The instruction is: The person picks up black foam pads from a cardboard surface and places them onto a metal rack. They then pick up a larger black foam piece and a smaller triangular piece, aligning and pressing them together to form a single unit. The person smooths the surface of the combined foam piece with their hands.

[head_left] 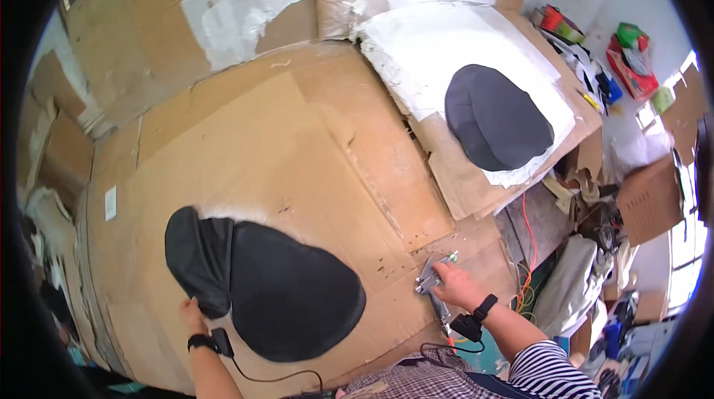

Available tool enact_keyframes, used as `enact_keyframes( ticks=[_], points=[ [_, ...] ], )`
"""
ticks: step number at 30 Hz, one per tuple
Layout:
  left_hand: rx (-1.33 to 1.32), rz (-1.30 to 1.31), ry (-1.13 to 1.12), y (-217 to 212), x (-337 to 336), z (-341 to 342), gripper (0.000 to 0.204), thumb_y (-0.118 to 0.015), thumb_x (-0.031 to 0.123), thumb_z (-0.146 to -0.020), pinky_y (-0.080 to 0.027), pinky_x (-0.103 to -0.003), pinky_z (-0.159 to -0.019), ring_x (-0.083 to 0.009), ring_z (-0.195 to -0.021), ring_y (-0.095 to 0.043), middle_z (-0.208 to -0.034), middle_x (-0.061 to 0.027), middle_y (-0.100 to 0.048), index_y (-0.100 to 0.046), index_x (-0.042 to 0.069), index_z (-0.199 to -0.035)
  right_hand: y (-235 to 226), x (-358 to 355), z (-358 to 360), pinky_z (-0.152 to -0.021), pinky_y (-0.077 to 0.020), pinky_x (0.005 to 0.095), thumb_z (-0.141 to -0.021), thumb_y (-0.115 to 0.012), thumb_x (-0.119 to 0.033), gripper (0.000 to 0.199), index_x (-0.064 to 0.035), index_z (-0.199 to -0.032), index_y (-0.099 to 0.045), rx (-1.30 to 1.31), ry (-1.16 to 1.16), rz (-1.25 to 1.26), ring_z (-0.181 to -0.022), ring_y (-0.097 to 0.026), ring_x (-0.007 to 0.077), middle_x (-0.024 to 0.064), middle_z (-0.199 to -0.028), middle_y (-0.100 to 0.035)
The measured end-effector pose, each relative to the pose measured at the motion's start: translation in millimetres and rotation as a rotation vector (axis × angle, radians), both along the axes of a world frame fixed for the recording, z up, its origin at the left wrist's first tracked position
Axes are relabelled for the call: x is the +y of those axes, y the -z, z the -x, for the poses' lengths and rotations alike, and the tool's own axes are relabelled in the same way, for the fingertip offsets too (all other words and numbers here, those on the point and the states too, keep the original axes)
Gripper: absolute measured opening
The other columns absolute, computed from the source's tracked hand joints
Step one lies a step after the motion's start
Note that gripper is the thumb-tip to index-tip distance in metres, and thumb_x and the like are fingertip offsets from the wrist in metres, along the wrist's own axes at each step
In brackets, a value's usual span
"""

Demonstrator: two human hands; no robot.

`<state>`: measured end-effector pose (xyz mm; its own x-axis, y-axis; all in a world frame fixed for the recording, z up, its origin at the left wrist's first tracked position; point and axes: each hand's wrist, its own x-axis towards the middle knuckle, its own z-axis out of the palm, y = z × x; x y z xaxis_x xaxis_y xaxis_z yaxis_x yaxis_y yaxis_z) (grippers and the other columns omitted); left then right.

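Across the cardboard-covered table lies a black leather-like cushion piece (pixel 294 291), wide and rounded, with a creased flap (pixel 204 258) folded up at its left end. My left hand (pixel 192 316) pinches the lower left edge of that flap; the fingertips are partly hidden. Off to the right, my right hand (pixel 457 285) has its fingers around a grey metal air gun (pixel 430 280) resting at the table's edge. An orange-red hose end shows at the gun's lower tip. Whether it is a stapler or a sprayer I cannot make out.
A dark grey cushion (pixel 494 118) sits on white sheeting (pixel 416 42) over a raised cardboard surface at the far right. Orange hose (pixel 529 228) hangs beyond the right edge, near a cardboard box (pixel 648 202). Black cables run from both wrist straps. Cardboard walls (pixel 149 27) stand behind.
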<state>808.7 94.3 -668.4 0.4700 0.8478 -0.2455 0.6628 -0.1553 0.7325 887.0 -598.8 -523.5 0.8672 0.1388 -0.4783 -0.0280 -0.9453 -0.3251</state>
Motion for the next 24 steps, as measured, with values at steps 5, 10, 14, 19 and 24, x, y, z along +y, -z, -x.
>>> enact_keyframes(
  ticks=[5, 10, 14, 19, 24],
  points=[
    [-0.488, 0.197, 0.073, -130.0, -60.4, -71.9, 0.02, -0.06, 0.017, -0.098, -0.047, -0.032, -0.086, -0.016, -0.095, -0.057, -0.103, -0.006, -0.063, -0.062, -0.002, -0.107, -10.9, 35.1, -45.1, -0.091, -0.0494, 0.0461, -0.082, -0.07, -0.02, 0.048, -0.0041, -0.124, -0.054, -0.234, -0.153, -0.224, -0.106, -0.059, 0.0383, 0.0196, -0.113, -0.06],
    [-0.81, 0.502, 0.244, -270.0, -45.2, -99.4, 0.034, -0.055, 0.024, -0.101, -0.046, -0.037, -0.102, -0.0225, -0.115, -0.06, -0.125, -0.0104, -0.063, -0.059, -0.001, -0.124, 5.0, 121.0, -66.8, -0.096, -0.0473, 0.0448, -0.082, -0.07, -0.018, 0.051, -0.004, -0.128, -0.053, -0.384, -0.535, -0.514, -0.112, -0.056, 0.037, 0.0186, -0.12, -0.058],
    [-0.91, 0.654, 0.336, -361.8, -108.6, -93.3, 0.031, -0.052, 0.017, -0.1, -0.045, -0.038, -0.103, -0.0233, -0.114, -0.062, -0.126, -0.0114, -0.063, -0.059, 0.0, -0.124, 16.1, 164.0, -57.4, -0.103, -0.0448, 0.0447, -0.085, -0.07, -0.019, 0.052, -0.0028, -0.132, -0.054, -0.148, -0.51, -0.66, -0.122, -0.053, 0.0391, 0.0212, -0.13, -0.056],
    [-0.92, 0.882, 0.529, -392.7, -186.2, -93.8, 0.031, -0.048, 0.006, -0.096, -0.051, -0.038, -0.098, -0.0255, -0.111, -0.064, -0.122, -0.0142, -0.065, -0.058, -0.004, -0.124, -9.6, 135.8, -53.7, -0.096, -0.0492, 0.0411, -0.088, -0.069, -0.015, 0.048, -0.0017, -0.132, -0.054, -0.279, -0.07, -0.755, -0.112, -0.06, 0.0357, 0.0211, -0.123, -0.061],
    [-0.387, 0.716, 0.381, -277.8, -154.0, -26.0, 0.034, -0.058, 0.016, -0.096, -0.053, -0.033, -0.089, -0.0217, -0.099, -0.066, -0.111, -0.0135, -0.067, -0.058, -0.002, -0.125, -44.4, 106.4, -60.1, -0.086, -0.0506, 0.0379, -0.089, -0.067, -0.009, 0.046, -0.0009, -0.131, -0.053, -0.423, -0.012, -0.719, -0.098, -0.061, 0.0279, 0.0173, -0.114, -0.061]
  ],
)
